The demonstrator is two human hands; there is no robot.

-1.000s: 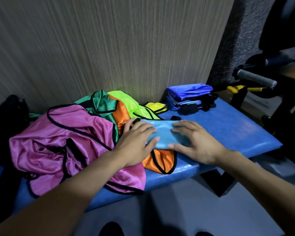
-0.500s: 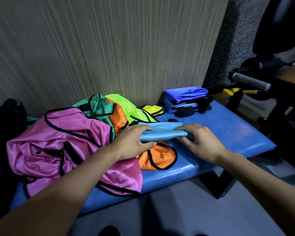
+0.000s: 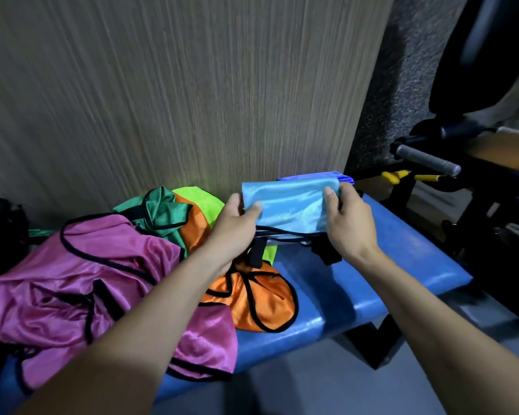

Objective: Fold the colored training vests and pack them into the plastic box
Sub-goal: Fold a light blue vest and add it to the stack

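The folded light-blue vest (image 3: pixel 291 206) is held up above the blue surface (image 3: pixel 402 259), the left hand (image 3: pixel 237 227) pinching its left end and the right hand (image 3: pixel 346 221) its right end. Loose vests (image 3: pixel 102 280) crowd the left; the surface's right end lies bare.

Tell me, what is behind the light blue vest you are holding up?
Behind the light blue vest, gripped by the left hand and right hand, only the top edge of a darker blue cloth shows. The rest of it is covered.
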